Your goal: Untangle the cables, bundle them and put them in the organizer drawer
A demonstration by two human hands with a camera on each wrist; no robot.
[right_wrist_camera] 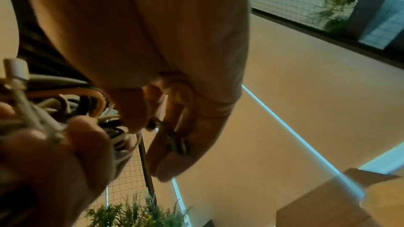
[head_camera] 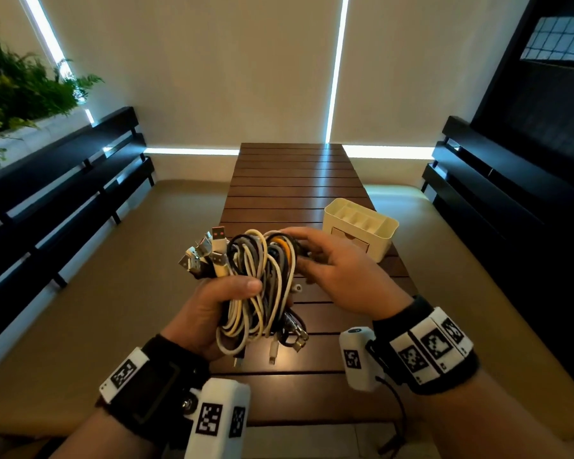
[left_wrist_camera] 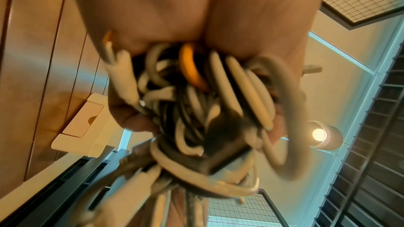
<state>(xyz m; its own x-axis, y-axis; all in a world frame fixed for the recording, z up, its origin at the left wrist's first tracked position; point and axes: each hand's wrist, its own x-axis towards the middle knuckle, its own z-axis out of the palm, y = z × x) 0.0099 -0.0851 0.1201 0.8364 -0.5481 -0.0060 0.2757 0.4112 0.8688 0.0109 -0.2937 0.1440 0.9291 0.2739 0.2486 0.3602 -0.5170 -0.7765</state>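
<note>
A thick tangle of white, grey, black and orange cables (head_camera: 262, 279) (left_wrist_camera: 196, 110) hangs above the slatted wooden table (head_camera: 289, 180). My left hand (head_camera: 212, 306) grips the middle of the tangle, thumb over the front, with several USB plugs (head_camera: 209, 253) fanned out at its upper left. My right hand (head_camera: 332, 263) reaches in from the right, and its fingers (right_wrist_camera: 170, 144) pinch a dark cable (right_wrist_camera: 174, 142) at the tangle's upper right edge. A cream organizer (head_camera: 362, 226) with a small front drawer (left_wrist_camera: 83, 118) stands on the table just behind my right hand; the drawer looks closed.
Loose cable ends (head_camera: 272, 352) dangle just above the table's near part. Dark slatted benches (head_camera: 63, 200) run along both sides. A plant (head_camera: 20, 91) stands at the far left. Window blinds (head_camera: 212, 67) close off the back.
</note>
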